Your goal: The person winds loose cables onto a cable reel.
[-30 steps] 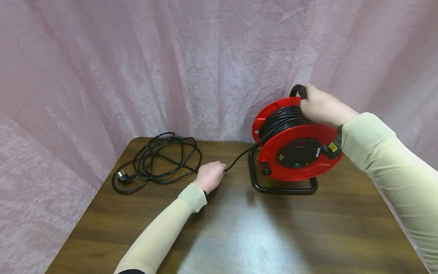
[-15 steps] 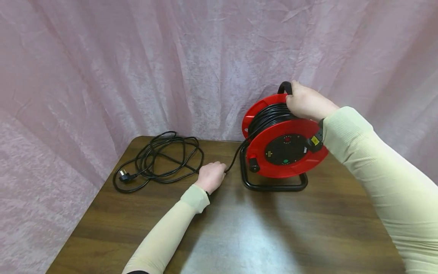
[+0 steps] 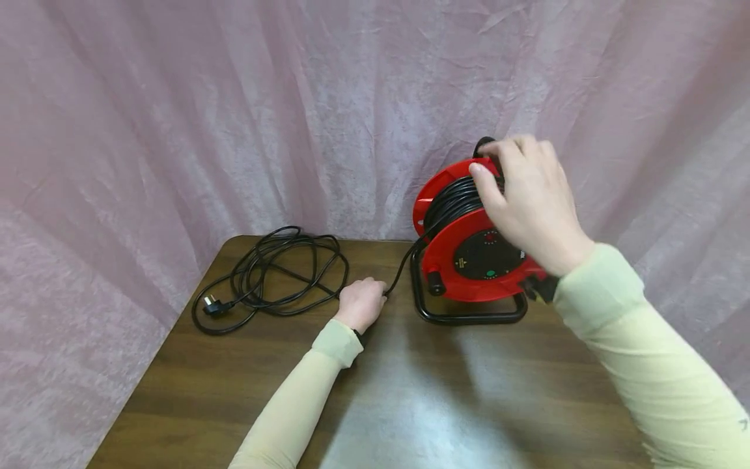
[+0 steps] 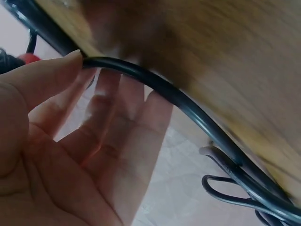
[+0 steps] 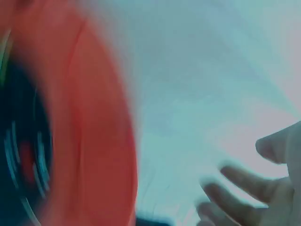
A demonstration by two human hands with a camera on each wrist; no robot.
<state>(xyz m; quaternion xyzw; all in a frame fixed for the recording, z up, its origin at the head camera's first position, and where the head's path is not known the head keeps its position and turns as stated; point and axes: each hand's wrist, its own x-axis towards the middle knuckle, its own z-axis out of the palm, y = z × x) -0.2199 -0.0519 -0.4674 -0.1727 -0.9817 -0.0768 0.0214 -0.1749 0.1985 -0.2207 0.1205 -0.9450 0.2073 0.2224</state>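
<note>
Illegible lettering on the reel (image 3: 473, 254)

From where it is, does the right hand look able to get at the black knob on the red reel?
Probably yes. The right hand seems to hold nothing, and in the head view nothing covers the black knob low on the red reel; it would need to come down and across.

The left arm (image 3: 299, 397) stretches forward and low; at its end the left hand (image 3: 360, 304) pinches, thumb drawn toward slightly bent fingers. The right arm (image 3: 641, 345) is held higher, the right hand (image 3: 530, 198) unclenched, its thumb apart from loosely curved fingers.
</note>
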